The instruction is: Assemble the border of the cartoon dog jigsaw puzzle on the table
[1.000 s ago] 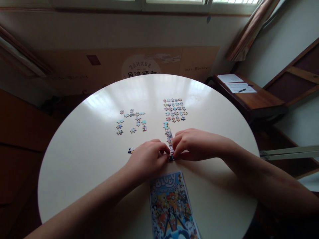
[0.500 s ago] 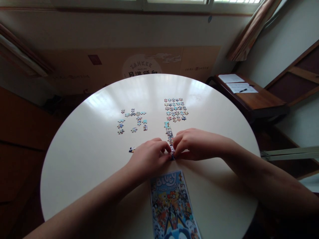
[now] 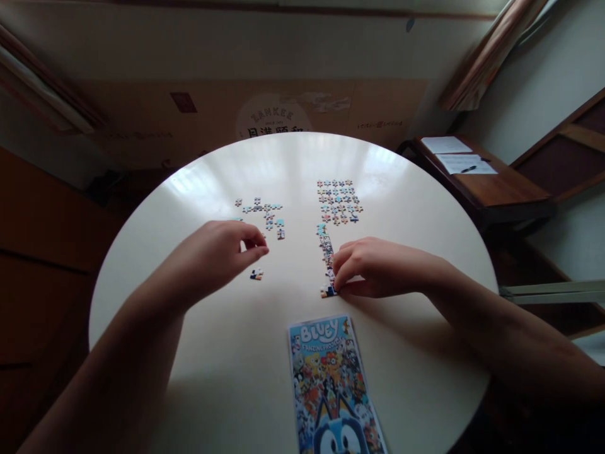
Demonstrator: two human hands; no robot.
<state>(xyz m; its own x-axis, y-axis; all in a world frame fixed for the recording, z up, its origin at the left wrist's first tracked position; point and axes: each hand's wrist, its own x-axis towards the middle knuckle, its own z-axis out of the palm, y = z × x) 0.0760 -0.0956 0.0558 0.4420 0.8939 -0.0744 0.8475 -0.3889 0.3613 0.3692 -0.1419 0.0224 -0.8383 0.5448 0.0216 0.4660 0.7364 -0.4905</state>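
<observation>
A narrow strip of joined puzzle pieces (image 3: 326,249) runs down the middle of the white round table. At its lower right edge my right hand (image 3: 362,268) rests with bent fingers touching the strip; whether it grips a piece cannot be made out. My left hand (image 3: 229,249) hovers over the loose pieces on the left, thumb and fingers curved and apart, with nothing visible between them. Just below it lies a dark and white piece (image 3: 256,274). Loose pieces (image 3: 269,217) show beyond my left hand, which hides some of them. Rows of pieces (image 3: 338,200) lie beyond the strip.
A Bluey picture sheet (image 3: 331,384) lies on the near part of the white table (image 3: 227,391). On the right, a wooden side table (image 3: 510,189) holds papers (image 3: 466,164) and a pen. A large printed cardboard panel (image 3: 212,113) stands behind the round table.
My left hand has left the strip and moved left over the loose pieces. My right hand has stayed beside the strip. The camera view has shifted slightly.
</observation>
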